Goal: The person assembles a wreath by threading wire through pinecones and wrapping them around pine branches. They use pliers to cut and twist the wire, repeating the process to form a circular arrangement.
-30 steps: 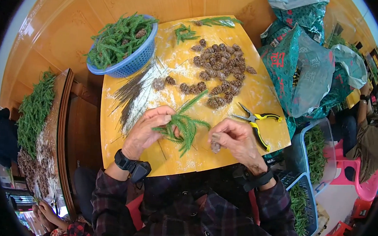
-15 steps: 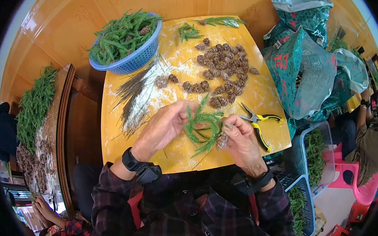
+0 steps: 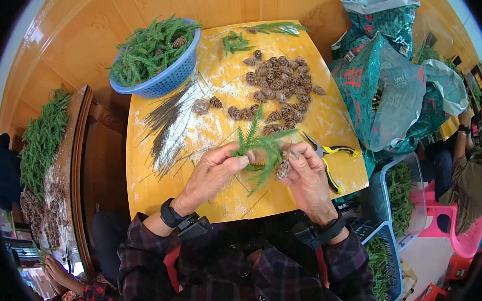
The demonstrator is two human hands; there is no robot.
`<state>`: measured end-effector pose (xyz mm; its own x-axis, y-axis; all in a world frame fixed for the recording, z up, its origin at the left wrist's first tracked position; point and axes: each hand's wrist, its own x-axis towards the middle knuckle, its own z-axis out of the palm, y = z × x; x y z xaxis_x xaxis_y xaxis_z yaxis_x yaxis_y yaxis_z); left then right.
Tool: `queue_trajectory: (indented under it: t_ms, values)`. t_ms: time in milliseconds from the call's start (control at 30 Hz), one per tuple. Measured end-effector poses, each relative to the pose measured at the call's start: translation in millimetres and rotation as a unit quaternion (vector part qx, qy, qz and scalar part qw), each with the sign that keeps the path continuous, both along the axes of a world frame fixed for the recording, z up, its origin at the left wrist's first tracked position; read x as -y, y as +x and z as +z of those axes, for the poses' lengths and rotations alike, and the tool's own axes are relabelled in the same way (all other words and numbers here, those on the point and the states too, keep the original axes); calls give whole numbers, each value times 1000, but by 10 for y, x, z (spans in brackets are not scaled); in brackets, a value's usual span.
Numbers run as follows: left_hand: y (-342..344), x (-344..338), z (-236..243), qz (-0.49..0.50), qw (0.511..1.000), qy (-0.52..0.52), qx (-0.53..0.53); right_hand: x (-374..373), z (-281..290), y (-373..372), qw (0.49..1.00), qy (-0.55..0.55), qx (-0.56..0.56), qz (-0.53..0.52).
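Observation:
My left hand (image 3: 216, 174) pinches the stem end of a green artificial pine sprig (image 3: 263, 152) between thumb and fingers. My right hand (image 3: 309, 182) is closed on a brown pine cone (image 3: 283, 170) that sits against the sprig's right side; whether the two are joined is hidden by the fingers. Both hands are above the near part of the yellow table (image 3: 232, 201). Just right of my right hand lie pliers (image 3: 329, 156) with yellow and black handles, jaws apart. Beyond my hands is a pile of pine cones (image 3: 281, 78).
A blue basket (image 3: 173, 80) of green sprigs stands at the far left. Thin dark wires (image 3: 168, 121) lie on white powder beside it. Green bags (image 3: 361, 86) and a clear bin (image 3: 385, 187) crowd the right. Another person's hands (image 3: 57, 274) show at lower left.
My left hand has turned and drawn its fingers together on the sprig's stem end. The sprig has tipped and spread toward the right; the cone stays in my right hand.

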<state>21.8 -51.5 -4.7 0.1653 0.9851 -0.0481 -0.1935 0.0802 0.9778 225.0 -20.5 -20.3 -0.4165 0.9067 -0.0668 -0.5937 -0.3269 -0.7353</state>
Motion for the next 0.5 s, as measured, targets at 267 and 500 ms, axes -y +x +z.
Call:
queue_trajectory:
  t_ms: [267,500]
  values:
    - [-100,-14,146,-47,986,32,-159,66,188,-31,957,233,163,-65]
    - [-120,-24,249,-81,987,-25,-137,76,84,-96,970,138,198,28]
